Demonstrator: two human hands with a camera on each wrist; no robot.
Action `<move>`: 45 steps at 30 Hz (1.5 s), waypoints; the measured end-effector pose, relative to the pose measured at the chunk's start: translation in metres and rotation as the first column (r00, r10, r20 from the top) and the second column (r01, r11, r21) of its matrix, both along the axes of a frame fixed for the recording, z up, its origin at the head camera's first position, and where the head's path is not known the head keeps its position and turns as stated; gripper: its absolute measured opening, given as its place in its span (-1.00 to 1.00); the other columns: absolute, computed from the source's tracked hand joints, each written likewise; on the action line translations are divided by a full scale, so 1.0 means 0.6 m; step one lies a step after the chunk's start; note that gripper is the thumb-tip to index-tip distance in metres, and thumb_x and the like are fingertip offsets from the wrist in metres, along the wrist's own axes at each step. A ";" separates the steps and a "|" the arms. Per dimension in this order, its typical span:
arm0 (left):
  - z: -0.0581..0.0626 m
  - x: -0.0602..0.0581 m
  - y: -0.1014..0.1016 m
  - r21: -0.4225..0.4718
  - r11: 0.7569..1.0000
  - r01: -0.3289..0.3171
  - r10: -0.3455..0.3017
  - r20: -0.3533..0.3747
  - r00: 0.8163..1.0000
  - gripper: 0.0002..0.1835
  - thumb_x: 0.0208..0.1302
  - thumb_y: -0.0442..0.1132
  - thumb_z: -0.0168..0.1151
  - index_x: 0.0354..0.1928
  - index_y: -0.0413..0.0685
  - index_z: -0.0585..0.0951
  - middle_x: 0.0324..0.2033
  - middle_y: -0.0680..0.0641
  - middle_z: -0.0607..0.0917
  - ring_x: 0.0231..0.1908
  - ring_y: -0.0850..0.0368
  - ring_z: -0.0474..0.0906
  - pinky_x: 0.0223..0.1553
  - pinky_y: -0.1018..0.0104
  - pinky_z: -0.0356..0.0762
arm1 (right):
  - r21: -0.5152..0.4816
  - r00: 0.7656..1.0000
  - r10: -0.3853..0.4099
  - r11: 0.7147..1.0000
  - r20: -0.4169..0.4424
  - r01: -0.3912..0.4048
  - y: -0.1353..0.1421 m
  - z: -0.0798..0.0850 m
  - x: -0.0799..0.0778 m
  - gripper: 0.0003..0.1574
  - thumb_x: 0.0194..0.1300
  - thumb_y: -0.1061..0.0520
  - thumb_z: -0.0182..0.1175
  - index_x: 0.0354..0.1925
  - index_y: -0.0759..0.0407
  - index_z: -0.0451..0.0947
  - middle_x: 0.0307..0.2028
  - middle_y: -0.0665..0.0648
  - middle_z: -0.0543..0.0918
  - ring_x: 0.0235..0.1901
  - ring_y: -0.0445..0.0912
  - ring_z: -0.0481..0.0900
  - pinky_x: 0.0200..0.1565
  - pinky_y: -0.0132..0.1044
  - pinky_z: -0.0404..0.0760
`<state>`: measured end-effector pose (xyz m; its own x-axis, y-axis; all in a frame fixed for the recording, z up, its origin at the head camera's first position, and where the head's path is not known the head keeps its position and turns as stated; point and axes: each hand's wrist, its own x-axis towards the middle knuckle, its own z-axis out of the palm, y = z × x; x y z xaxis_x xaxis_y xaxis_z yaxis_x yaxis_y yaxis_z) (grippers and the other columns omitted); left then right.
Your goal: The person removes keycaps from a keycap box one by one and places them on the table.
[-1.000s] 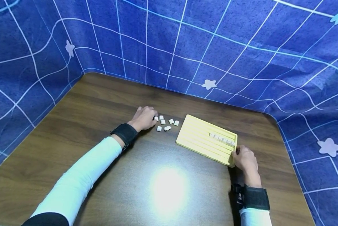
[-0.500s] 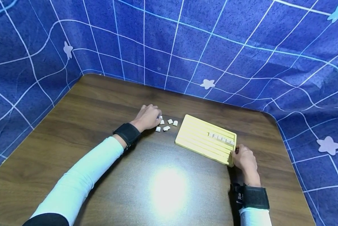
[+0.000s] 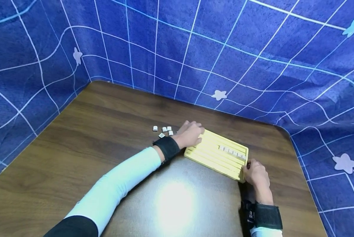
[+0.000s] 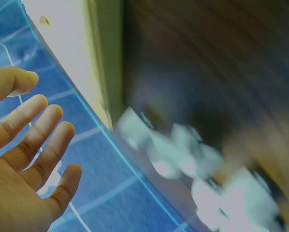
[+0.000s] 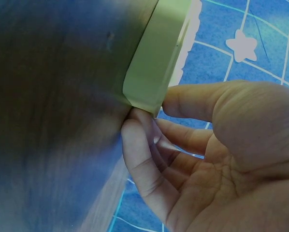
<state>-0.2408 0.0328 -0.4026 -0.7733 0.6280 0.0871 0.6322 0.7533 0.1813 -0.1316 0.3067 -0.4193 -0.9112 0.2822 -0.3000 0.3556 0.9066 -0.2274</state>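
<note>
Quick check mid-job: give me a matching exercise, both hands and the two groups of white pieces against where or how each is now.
1. Left hand
2. Right hand
3. Row of white pieces
4. Loose white pieces

A. Lined up in the yellow tray
B. Scattered on the wooden table
C. Pinching the tray's right end
D. Fingers extended, near the tray's left end

Pairs: 1-D, 2-C, 3-A, 4-B.

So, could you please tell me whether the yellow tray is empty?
Not empty: the yellow tray holds a row of white pieces.
</note>
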 end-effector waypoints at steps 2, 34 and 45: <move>-0.003 0.007 0.023 -0.020 1.000 0.023 -0.023 0.007 1.000 -0.70 0.26 -0.10 0.25 0.01 0.05 0.65 0.00 -0.01 0.67 0.03 0.03 0.55 0.07 0.09 0.42 | -0.004 1.000 -0.009 1.000 -0.002 0.009 0.003 0.000 0.003 -0.43 0.40 0.06 -0.05 0.25 0.37 0.32 0.07 0.43 0.51 -0.09 0.23 0.53 -0.13 0.11 0.53; -0.047 0.053 0.155 -0.191 0.980 0.056 -0.056 0.004 0.998 -0.76 0.38 -0.12 0.11 0.01 0.23 0.66 0.12 0.14 0.62 0.14 0.15 0.49 0.09 0.21 0.44 | 0.002 0.998 0.019 1.000 -0.053 -0.019 0.004 -0.019 0.028 -0.43 0.34 0.05 0.00 0.18 0.41 0.38 0.04 0.47 0.55 0.00 0.35 0.55 -0.05 0.18 0.53; -0.049 0.040 0.148 -0.165 0.986 0.008 -0.022 -0.082 0.996 -0.77 0.36 -0.14 0.13 -0.02 0.23 0.67 0.06 0.19 0.65 0.06 0.17 0.53 -0.04 0.26 0.50 | 0.028 0.997 0.031 0.999 -0.067 -0.029 -0.006 -0.009 0.014 -0.44 0.34 0.06 -0.01 0.19 0.38 0.39 0.08 0.50 0.53 0.02 0.38 0.54 -0.07 0.18 0.54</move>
